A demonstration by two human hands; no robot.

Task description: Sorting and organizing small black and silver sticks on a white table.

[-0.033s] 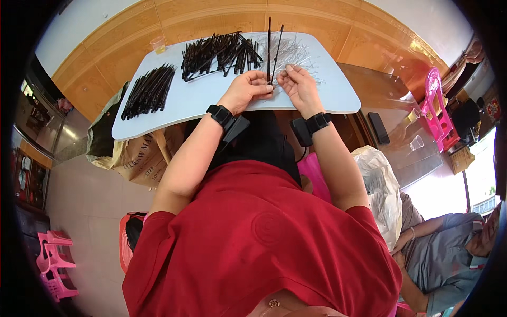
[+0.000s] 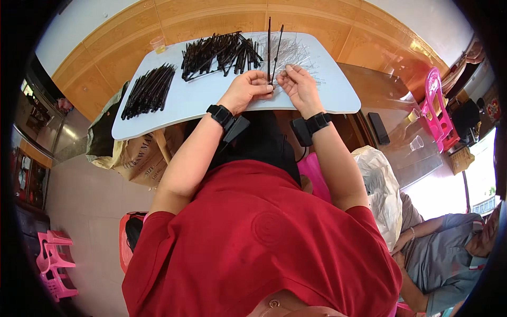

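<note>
My left hand [image 2: 247, 91] and my right hand [image 2: 299, 87] meet at the near edge of a white table [image 2: 338, 96]. Their fingertips pinch the lower ends of two thin black sticks [image 2: 269, 47], which stand upright between them. Both wrists wear black bands. Just beyond the hands lies a heap of black sticks [image 2: 219, 52]. To its right is a loose spread of thin silvery wires [image 2: 296, 53]. A second, tidier bundle of black sticks [image 2: 148, 91] lies at the table's left end.
A clear plastic cup [image 2: 157, 43] stands at the table's far left corner. To the right are a brown table with a dark phone [image 2: 379, 128] and a pink chair [image 2: 438, 111]. A white plastic bag [image 2: 380, 190] and a seated person [image 2: 443, 259] are at lower right, a cardboard box [image 2: 142, 158] under the table.
</note>
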